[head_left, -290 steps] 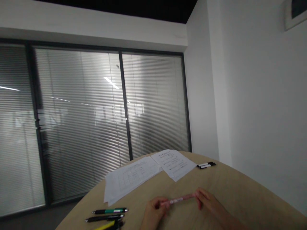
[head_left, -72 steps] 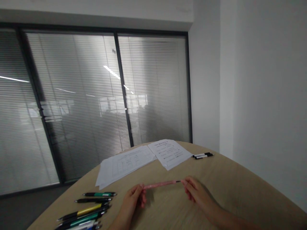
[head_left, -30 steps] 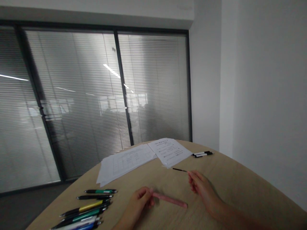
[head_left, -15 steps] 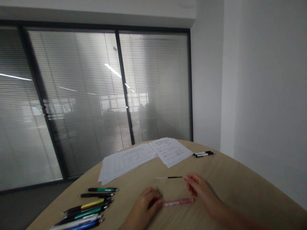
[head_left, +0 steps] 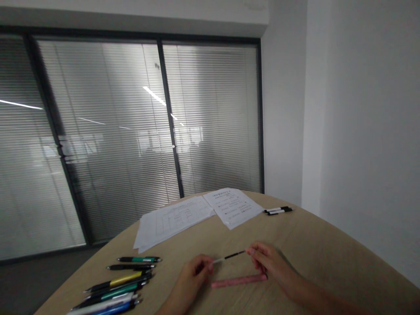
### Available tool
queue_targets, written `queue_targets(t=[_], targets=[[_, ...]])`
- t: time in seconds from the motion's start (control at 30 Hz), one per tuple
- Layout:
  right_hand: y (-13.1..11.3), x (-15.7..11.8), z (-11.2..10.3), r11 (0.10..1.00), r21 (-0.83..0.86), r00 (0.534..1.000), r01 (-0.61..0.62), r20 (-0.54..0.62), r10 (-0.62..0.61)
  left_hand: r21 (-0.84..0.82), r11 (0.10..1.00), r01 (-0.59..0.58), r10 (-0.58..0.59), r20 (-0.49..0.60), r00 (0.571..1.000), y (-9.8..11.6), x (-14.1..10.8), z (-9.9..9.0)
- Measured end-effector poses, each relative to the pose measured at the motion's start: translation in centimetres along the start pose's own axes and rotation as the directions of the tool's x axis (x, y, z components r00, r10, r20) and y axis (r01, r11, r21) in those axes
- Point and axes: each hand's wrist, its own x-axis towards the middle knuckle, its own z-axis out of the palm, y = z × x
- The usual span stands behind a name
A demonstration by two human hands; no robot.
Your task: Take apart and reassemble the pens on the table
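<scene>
A thin pen refill (head_left: 234, 254), dark along one half and clear along the other, is held above the table between my hands. My right hand (head_left: 264, 258) pinches its dark end between thumb and fingertips. At the clear end, my left hand (head_left: 197, 267) has thumb and index finger closed on the tip. Beneath the refill lies a pink pen barrel (head_left: 239, 281), flat on the table, with its right end close to the right hand's lower fingers. Its left end lies just beside my left hand.
To the left lie several pens, among them a green pen (head_left: 139, 259), a yellow pen (head_left: 127, 278) and a blue pen (head_left: 118, 308). Printed sheets (head_left: 177, 218) are spread along the far side of the wooden table (head_left: 315, 249). White-and-black pens (head_left: 278, 211) rest at the far right.
My left hand has left the pink barrel and closed on the refill's clear end. The refill has tilted, its left end lower, and shifted slightly toward me with my right hand.
</scene>
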Motion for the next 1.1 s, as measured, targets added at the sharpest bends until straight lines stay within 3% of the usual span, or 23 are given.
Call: queue_targets(t=[0.27, 0.43, 0.57, 0.73, 0.83, 0.9, 1.1], targets=[[0.0, 0.2, -0.3, 0.998, -0.048, 0.996, 0.048, -0.074, -0.052, -0.022, 0.999, 0.047, -0.049, -0.106, 0.993, 0.3, 0.1, -0.5], [0.5, 0.5, -0.5, 0.995, -0.074, 0.990, 0.067, -0.119, -0.076, 0.132, 0.990, 0.045, -0.018, -0.197, 0.980, -0.2, 0.2, -0.7], [1.6, 1.0, -0.6, 0.988, -0.149, 0.987, 0.052, -0.145, -0.074, 0.205, 0.978, 0.035, 0.007, -0.197, 0.980, -0.7, 0.4, -0.7], [2.2, 1.5, -0.9, 0.918, -0.382, 0.964, 0.112, -0.184, -0.194, 0.295, 0.955, -0.004, 0.052, -0.155, 0.987, -0.7, 0.3, -0.7], [1.4, 1.3, -1.3, 0.819, -0.559, 0.958, 0.127, -0.143, -0.247, 0.412, 0.909, -0.057, 0.118, -0.126, 0.985, -0.4, 0.1, -0.8], [0.3, 0.9, -1.4, 0.707, -0.688, 0.958, 0.167, -0.057, -0.282, 0.472, 0.878, -0.080, 0.151, -0.114, 0.982, -0.3, 0.0, -0.8], [-2.3, 0.5, -2.0, 0.143, -0.966, 0.916, 0.217, 0.151, -0.373, 0.509, 0.854, -0.103, 0.177, -0.099, 0.979, 0.2, -0.2, -0.5]])
